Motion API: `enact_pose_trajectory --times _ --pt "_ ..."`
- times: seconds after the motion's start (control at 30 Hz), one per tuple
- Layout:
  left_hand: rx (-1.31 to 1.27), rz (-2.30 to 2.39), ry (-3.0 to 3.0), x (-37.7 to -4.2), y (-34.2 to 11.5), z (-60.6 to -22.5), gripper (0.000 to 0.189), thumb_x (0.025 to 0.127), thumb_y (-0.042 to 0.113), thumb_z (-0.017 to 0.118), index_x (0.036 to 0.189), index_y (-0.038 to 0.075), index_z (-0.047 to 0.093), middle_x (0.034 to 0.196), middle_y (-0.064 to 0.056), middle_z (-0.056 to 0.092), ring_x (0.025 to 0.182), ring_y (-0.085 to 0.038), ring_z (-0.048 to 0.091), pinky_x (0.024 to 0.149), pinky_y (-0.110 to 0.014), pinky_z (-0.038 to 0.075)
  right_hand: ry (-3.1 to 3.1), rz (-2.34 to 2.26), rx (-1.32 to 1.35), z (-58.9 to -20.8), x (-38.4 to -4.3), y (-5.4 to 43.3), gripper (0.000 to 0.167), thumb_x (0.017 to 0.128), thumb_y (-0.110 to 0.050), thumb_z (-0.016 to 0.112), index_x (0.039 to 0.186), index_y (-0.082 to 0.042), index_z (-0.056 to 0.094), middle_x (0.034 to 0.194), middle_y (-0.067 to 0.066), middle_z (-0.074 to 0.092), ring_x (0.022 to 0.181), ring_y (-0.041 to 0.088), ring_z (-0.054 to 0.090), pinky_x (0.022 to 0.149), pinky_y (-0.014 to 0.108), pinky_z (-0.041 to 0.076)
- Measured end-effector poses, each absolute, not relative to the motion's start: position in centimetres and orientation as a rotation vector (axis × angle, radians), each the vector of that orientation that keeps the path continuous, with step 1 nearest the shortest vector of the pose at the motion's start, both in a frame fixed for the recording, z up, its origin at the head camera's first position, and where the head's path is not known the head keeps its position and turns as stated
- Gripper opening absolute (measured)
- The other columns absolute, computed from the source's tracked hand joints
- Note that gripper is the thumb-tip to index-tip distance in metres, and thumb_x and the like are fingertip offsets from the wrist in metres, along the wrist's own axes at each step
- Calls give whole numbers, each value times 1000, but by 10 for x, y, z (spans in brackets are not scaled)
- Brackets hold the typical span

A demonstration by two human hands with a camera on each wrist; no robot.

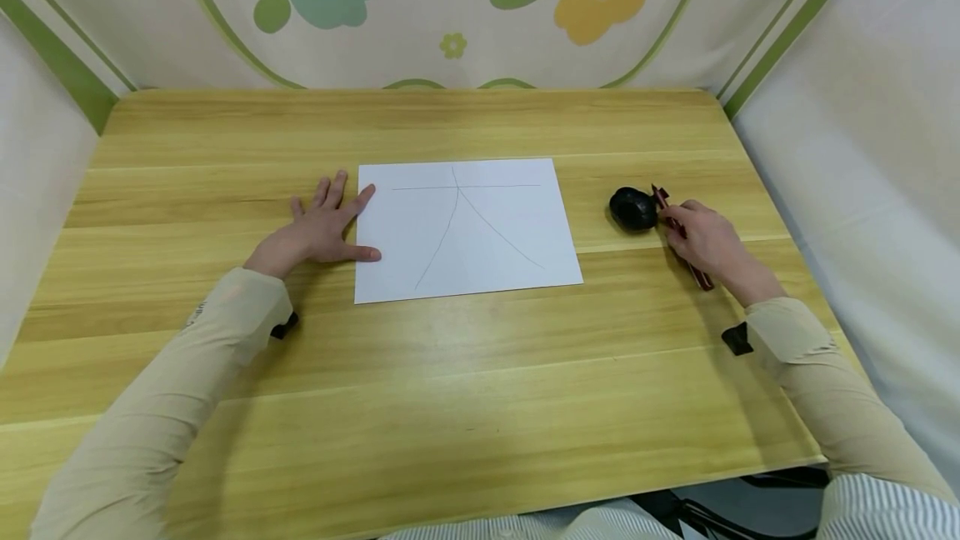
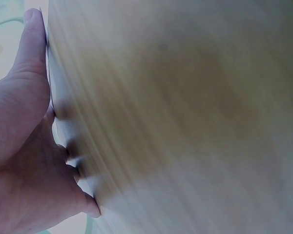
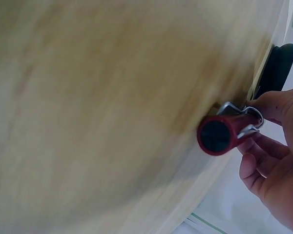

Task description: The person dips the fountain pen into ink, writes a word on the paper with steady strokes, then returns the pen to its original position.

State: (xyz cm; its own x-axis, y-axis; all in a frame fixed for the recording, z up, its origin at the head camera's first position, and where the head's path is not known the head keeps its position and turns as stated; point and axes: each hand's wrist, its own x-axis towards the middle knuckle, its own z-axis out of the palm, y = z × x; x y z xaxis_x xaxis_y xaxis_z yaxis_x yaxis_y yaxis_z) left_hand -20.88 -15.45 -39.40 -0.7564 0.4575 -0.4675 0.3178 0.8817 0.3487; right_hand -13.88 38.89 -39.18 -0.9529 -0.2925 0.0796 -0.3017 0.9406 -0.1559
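Note:
A white sheet of paper (image 1: 510,232) with several thin drawn lines lies on the wooden table. My left hand (image 1: 318,227) is spread flat at its left edge; the thumb and index finger rest on the paper and the other fingers on the wood. In the left wrist view the left hand (image 2: 24,131) shows from the thumb side. To the right, my right hand (image 1: 705,240) pinches a dark red tube-shaped tool (image 1: 697,273) between thumb and fingers. The right wrist view shows the tool's (image 3: 216,135) black end and metal wire clip; its exact kind is unclear.
A black rounded object (image 1: 632,209) sits just left of the right hand, beside the tool's far end. The wooden table (image 1: 465,398) meets a flower-patterned cloth (image 1: 412,15) at the back. White cloth (image 1: 862,107) hangs along the right side.

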Motion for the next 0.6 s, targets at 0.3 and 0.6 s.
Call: enact_pose_trajectory --times 0.3,0.6 --pt "555 328 2492 -208 -154 -394 105 83 62 59 153 20 -7 152 -21 -31 140 -45 -25 98 -79 -9 -3004 258 487 -393 -140 389 25 86 0 62 110 5 62 96 29 61 79 43 62 67 56 49" --pt "575 330 2490 -208 -154 -398 105 83 62 59 153 20 -6 152 -23 -29 140 -47 -22 98 -79 -7 -3039 294 443 -392 -137 391 30 87 -7 65 115 3 61 100 28 60 73 36 62 61 50 50"
